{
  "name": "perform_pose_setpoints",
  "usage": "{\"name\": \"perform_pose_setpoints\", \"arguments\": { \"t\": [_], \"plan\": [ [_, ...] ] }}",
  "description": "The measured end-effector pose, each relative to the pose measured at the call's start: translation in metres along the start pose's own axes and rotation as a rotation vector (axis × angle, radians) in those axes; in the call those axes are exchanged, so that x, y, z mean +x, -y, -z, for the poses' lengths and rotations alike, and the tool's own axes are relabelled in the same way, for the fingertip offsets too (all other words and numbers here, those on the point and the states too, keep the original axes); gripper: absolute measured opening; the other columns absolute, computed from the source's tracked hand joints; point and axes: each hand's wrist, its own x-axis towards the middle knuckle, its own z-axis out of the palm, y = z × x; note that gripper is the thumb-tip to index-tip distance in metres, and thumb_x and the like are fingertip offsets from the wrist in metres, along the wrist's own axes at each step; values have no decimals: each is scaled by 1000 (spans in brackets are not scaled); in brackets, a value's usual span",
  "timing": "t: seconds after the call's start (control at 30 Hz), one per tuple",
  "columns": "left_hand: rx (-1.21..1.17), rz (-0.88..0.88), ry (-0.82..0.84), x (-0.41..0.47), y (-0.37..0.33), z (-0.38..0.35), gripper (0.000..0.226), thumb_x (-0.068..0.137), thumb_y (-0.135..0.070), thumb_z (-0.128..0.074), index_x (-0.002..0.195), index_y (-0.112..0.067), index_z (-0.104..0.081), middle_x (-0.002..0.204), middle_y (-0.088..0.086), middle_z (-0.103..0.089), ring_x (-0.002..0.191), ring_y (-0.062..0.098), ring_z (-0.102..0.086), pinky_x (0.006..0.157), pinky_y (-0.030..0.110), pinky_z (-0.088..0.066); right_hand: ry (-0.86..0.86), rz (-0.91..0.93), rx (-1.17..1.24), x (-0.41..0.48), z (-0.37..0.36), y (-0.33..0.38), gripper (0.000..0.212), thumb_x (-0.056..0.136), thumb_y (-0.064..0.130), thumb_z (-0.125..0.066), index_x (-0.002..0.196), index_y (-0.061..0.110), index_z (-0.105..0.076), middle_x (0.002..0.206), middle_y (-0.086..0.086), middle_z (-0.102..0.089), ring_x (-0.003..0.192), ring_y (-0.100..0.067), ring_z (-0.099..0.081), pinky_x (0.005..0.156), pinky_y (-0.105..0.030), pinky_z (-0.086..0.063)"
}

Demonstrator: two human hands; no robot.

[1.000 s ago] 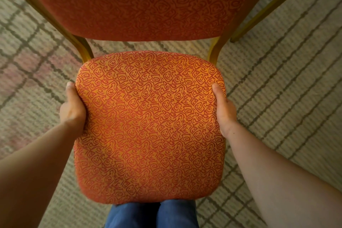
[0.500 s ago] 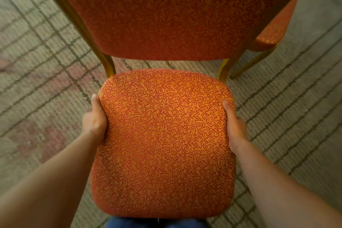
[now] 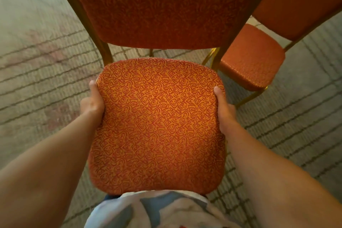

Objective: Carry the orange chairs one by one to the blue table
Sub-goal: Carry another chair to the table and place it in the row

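Orange upholstered chair (image 3: pixel 157 126) with a swirl-patterned padded seat and a gold metal frame (image 3: pixel 106 52) is held between our two hands, right in front of our body. Our left hand (image 3: pixel 91 103) clasps the left edge of the seat and our right hand (image 3: pixel 224 111) the right edge, each thumb lying on top of the cushion while the fingers go under the rim, out of sight. We judge this a fair hold for a carry, since the rim beneath the padding should be stiff, though the cushion will give under the thumbs; the woven fabric looks grippy rather than slick. The tall padded backrest (image 3: pixel 166 5) rises away from us and will likely make the load top-heavy and prone to tip forward, so we would hold it close and level. We expect moderate weight, manageable with two hands. Whether its legs are off the patterned grey carpet (image 3: pixel 40 57) we cannot tell, as the seat hides them. Just beside it on the right stands a second orange chair (image 3: pixel 251 59) with the same gold legs, near enough that a swinging frame could knock it. No blue table is in view.
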Motion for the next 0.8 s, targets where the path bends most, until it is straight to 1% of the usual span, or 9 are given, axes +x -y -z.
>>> {"name": "perform_pose_setpoints", "arguments": {
  "t": [0.07, 0.13, 0.17, 0.33, 0.47, 0.53, 0.6, 0.73, 0.8],
  "plan": [
    [-36, 3, -31, -5, 1, 20, 112, 66, -89, -24, 123, 1, -59, 125, 24, -58, 115, 40, -55, 102, 46, -41, 28, 23, -17, -12, -7, 12, 78, 45, 85, -67, 79, 14, -66, 91, -5, -73, 81, -23, -68, 76, -36, -55],
    [-47, 0, -61, -6, 6, 40, 108, 75, -86, -23, 125, 3, -57, 128, 27, -55, 119, 41, -52, 102, 45, -39, 73, 60, -31, -23, -15, 20, 73, 51, 82, -68, 76, 13, -68, 85, -3, -74, 76, -19, -69, 63, -29, -50],
    [-44, 4, -76, -6, 10, 49, 105, 79, -83, -22, 126, 4, -56, 130, 27, -54, 120, 42, -51, 102, 44, -37, 104, 82, -50, -28, -21, 23, 71, 55, 80, -69, 78, 13, -69, 84, -2, -74, 75, -18, -69, 61, -28, -50],
    [-125, 48, -108, 3, 32, 103, 106, 79, -84, -16, 134, 0, -51, 135, 28, -50, 125, 42, -47, 108, 47, -34, 248, 163, -166, -47, -66, 43, 77, 62, 78, -66, 94, 8, -71, 93, -6, -73, 87, -24, -69, 83, -36, -54],
    [-174, -11, -56, 14, 54, 147, 109, 69, -91, -8, 141, -18, -46, 139, 23, -48, 129, 39, -44, 110, 51, -31, 310, 246, -288, -69, -111, 54, 94, 61, 84, -59, 111, 5, -69, 105, -10, -70, 96, -28, -65, 94, -39, -50],
    [-268, -15, -38, 24, 67, 169, 118, 56, -97, -9, 140, -24, -45, 136, 21, -51, 124, 39, -48, 108, 53, -34, 345, 298, -348, -82, -139, 59, 97, 64, 85, -56, 116, 5, -67, 109, -11, -69, 99, -29, -63, 95, -37, -47],
    [-315, 44, -98, 31, 76, 191, 123, 51, -100, -9, 138, -23, -49, 132, 22, -53, 120, 40, -50, 106, 53, -36, 374, 343, -396, -96, -168, 65, 96, 68, 83, -55, 117, 2, -66, 112, -14, -68, 101, -30, -63, 94, -37, -47],
    [-327, 195, -209, 46, 87, 231, 120, 64, -96, -13, 134, -6, -52, 135, 26, -50, 124, 43, -46, 106, 50, -33, 441, 408, -475, -122, -222, 70, 86, 71, 83, -52, 103, 5, -69, 106, -13, -69, 94, -29, -63, 85, -35, -45],
    [-344, 214, -215, 57, 91, 252, 122, 64, -96, -13, 133, -3, -52, 135, 26, -50, 125, 42, -47, 106, 49, -33, 475, 438, -492, -134, -250, 72, 85, 72, 82, -52, 105, 6, -69, 104, -11, -69, 93, -27, -62, 85, -34, -44]
  ]
}}
